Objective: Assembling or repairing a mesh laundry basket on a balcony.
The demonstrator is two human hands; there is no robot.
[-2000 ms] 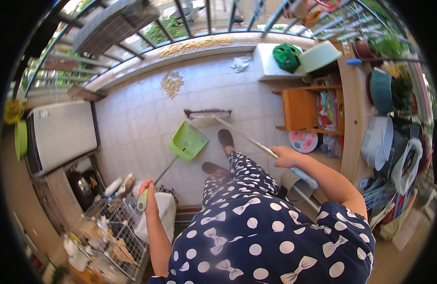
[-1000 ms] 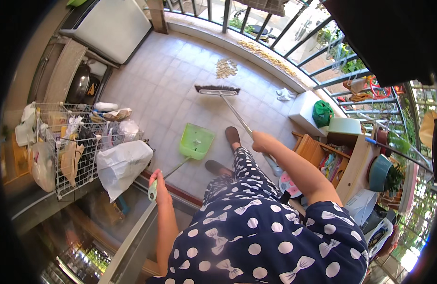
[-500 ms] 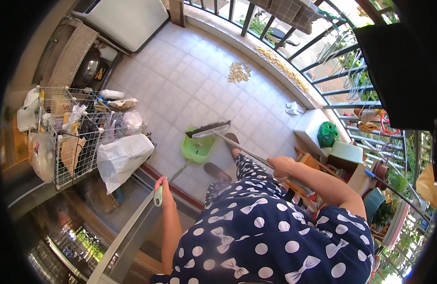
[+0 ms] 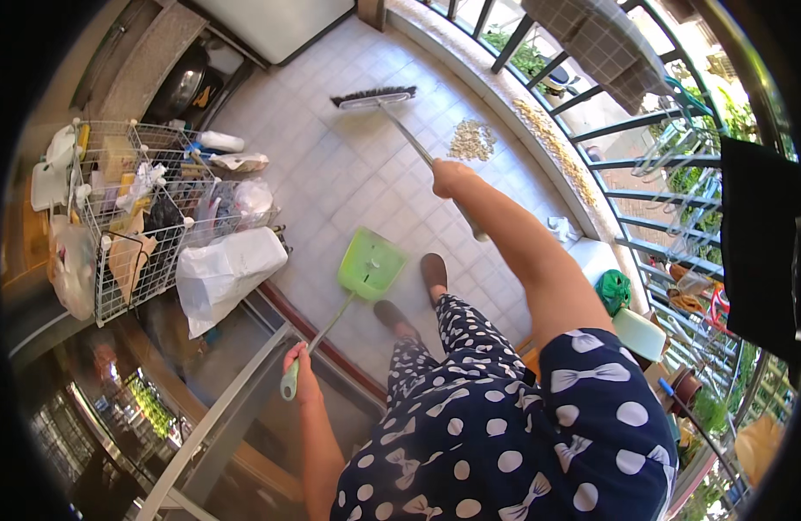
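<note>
My left hand [image 4: 301, 372] grips the long handle of a green dustpan [image 4: 370, 265], whose pan rests on the tiled floor in front of my feet. My right hand [image 4: 448, 176] is closed around the metal shaft of a broom [image 4: 376, 98]. The broom's dark brush head is stretched out far ahead on the tiles. A small heap of pale debris [image 4: 472, 139] lies to the right of the brush, close to the balcony edge. More pale debris [image 4: 552, 149] runs along the ledge under the railing.
A white wire basket [image 4: 131, 217] full of household items stands at the left, with a white plastic bag [image 4: 223, 276] leaning beside it. A dark railing [image 4: 591, 130] bounds the balcony. A green bag [image 4: 615, 291], a pale bowl [image 4: 641, 334] and shelves sit at the right.
The broom head has swung from beside the dustpan out to the far tiles as my right arm stretched forward. The dustpan has stayed near my feet, and the view has shifted.
</note>
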